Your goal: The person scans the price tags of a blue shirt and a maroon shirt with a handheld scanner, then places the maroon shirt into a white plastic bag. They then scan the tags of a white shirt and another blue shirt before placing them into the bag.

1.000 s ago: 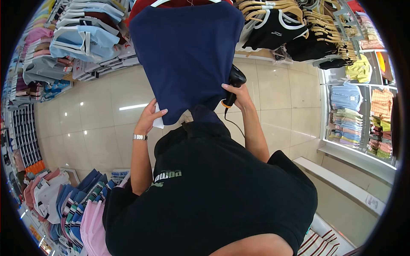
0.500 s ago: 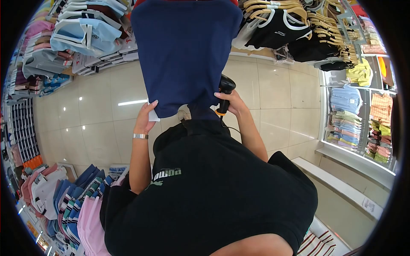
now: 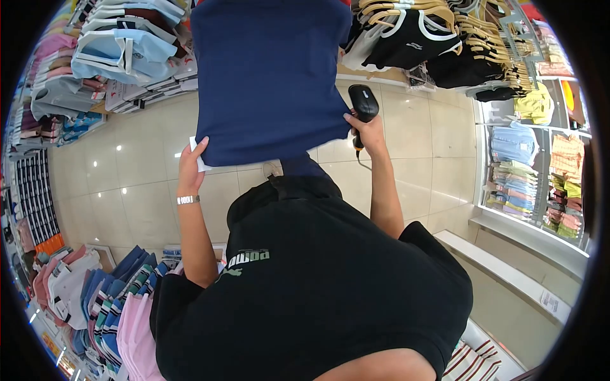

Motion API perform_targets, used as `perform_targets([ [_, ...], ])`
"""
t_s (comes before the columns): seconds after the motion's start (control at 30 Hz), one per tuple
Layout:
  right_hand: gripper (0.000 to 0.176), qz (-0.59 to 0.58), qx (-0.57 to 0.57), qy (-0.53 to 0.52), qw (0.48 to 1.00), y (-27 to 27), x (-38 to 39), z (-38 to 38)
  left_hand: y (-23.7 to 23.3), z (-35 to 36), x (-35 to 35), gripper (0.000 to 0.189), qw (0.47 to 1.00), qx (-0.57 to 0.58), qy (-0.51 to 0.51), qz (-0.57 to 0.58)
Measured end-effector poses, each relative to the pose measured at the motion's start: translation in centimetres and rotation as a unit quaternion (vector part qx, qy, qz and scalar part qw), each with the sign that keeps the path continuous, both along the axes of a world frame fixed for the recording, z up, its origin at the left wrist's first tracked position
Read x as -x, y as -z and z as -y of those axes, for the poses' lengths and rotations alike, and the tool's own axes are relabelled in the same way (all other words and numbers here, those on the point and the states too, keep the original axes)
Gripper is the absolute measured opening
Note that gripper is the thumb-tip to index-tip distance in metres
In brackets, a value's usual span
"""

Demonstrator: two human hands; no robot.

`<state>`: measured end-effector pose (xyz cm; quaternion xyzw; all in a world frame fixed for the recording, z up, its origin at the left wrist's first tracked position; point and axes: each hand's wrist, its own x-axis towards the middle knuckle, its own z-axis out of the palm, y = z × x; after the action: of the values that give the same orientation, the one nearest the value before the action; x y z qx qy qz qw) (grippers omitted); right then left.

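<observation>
The left hand pinches the lower left corner of the hanging navy shirt, with a white tag at its fingertips. The right hand grips a black barcode scanner just beside the shirt's right hem.

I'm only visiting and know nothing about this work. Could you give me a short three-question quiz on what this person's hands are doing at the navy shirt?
1. Multiple choice: what does the right hand hold? A) a hanger B) a scanner C) a phone
2. True or false: the left hand touches the lower edge of the navy shirt.
3. Fill in: the white tag at the shirt's hem is beside the ___ hand.

Key: 1 B; 2 true; 3 left.
</observation>
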<state>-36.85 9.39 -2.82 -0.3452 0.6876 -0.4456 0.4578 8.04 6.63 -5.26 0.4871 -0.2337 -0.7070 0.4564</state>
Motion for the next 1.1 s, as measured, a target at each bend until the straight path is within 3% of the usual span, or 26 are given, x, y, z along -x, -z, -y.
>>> perform_targets([
  [0.27,0.017,-0.147,0.021,0.058,0.987,2.0,4.0,0.1,0.3,1.5,-4.0,0.029,0.994,0.014,0.001,0.108],
  [0.4,0.015,-0.165,0.004,0.068,0.984,2.0,4.9,0.4,-0.2,2.1,-4.6,0.027,0.99,0.014,0.014,0.138],
  [0.5,0.015,-0.143,0.005,0.046,0.989,1.7,3.7,0.5,-0.1,1.9,-3.3,0.025,0.991,-0.006,-0.001,0.134],
  [0.63,0.018,-0.099,-0.002,0.007,0.995,1.7,1.8,0.7,0.7,1.3,-1.5,0.018,0.991,0.008,0.071,0.111],
  [0.77,0.02,-0.076,-0.014,-0.015,0.997,2.3,-0.1,0.9,0.5,0.9,1.2,0.017,0.995,-0.003,0.036,0.091],
  [0.87,0.021,-0.072,-0.027,-0.034,0.996,2.4,-1.4,1.0,0.0,0.7,3.3,0.02,0.997,-0.021,-0.004,0.076],
  [0.97,0.022,-0.066,-0.024,-0.053,0.996,3.3,-2.3,0.8,1.1,0.5,3.1,0.022,0.996,-0.027,0.057,0.06],
  [1.1,0.024,-0.043,-0.034,-0.067,0.996,3.9,-3.2,0.7,1.6,0.2,4.1,0.034,0.998,-0.047,0.049,0.014],
])
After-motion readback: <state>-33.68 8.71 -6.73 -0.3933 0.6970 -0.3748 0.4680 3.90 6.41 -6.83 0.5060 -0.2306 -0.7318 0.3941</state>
